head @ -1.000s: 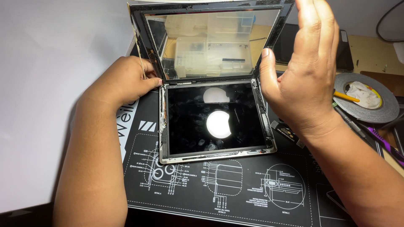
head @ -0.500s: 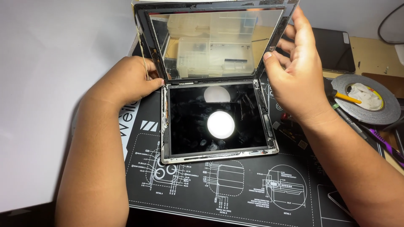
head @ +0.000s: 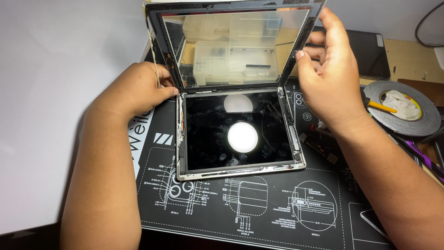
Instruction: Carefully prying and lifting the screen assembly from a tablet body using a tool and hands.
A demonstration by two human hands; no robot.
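The left hand [head: 138,90] and right hand [head: 330,76] grip opposite edges of a glass panel [head: 233,46] tilted up over an opened tablet [head: 238,134] lying between them; a tape roll [head: 401,109] sits beside the right hand.

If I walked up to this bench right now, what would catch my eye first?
Most likely the glass front panel of an opened tablet, tilted up like a lid at the top centre, with the left hand and right hand gripping its two side edges. Below it lies the tablet body, its dark screen mirroring a bright round lamp, on a black repair mat printed with white diagrams.
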